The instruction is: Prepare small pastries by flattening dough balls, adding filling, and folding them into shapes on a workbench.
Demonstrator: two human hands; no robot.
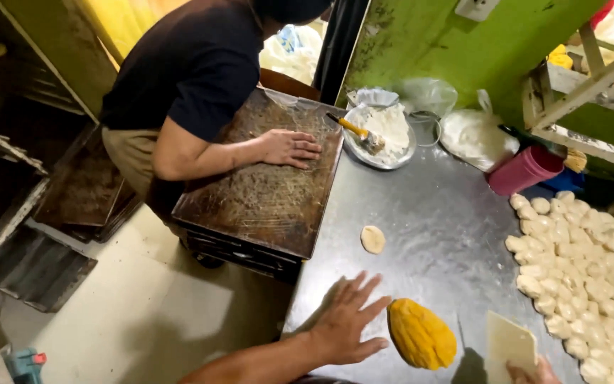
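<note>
From the head camera, your left hand lies flat on the steel counter near its front edge, fingers spread wide and gripping nothing, with the fingertips just beside the yellow lump of dough. That lump sits at the front of the counter between your two hands, and I cannot tell whether your fingers actually touch it. Your right hand shows only at the bottom edge of the view, pinching the lower end of a pale flat scraper that stands just right of the yellow dough. How tightly the fingers close is cut off by the frame. A crowd of small pale dough pieces covers the right side of the counter, and one flattened dough disc lies alone toward the middle. As a judgement, the yellow lump is near the front edge and could roll or be nudged off if your open left hand pushes it without steadying it. The scraper edge could also catch your left fingertips if it comes down close beside them. At the counter's far left corner, another person's hand presses palm-down on a dark baking tray, beside a metal bowl of flour holding a brush.
</note>
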